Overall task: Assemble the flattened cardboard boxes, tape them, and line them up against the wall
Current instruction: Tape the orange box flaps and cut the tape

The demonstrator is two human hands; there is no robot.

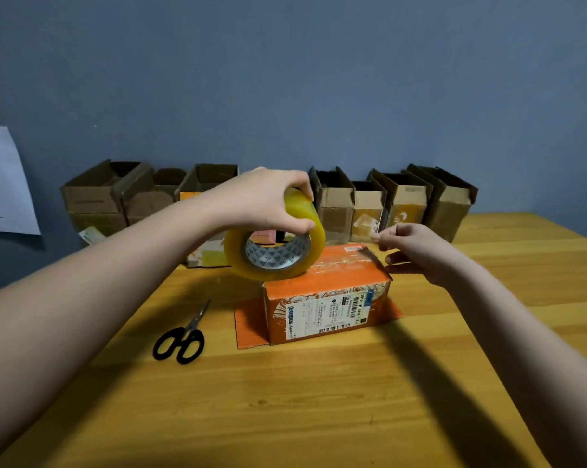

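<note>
- Orange printed cardboard box (322, 304) stands mid-table on the yellow wooden table (319, 400), its lower flaps splayed flat.
- Left hand (268, 201) grips a yellowish roll of clear packing tape (275, 241) resting on the box top.
- Right hand (413, 248) pinches the pulled tape end (375, 236) above the box's right edge.
- Black-handled scissors (182, 337) lie left of the box.
- Open brown cardboard boxes (332, 204) line the blue wall (285, 79).

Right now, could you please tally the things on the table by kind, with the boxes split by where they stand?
Open cardboard boxes along the wall: 7 that I can make out (hands hide part of the row)
Orange box being taped: 1
Tape roll, gripped by the left hand: 1
Black-handled scissors: 1
Total: 10
</note>
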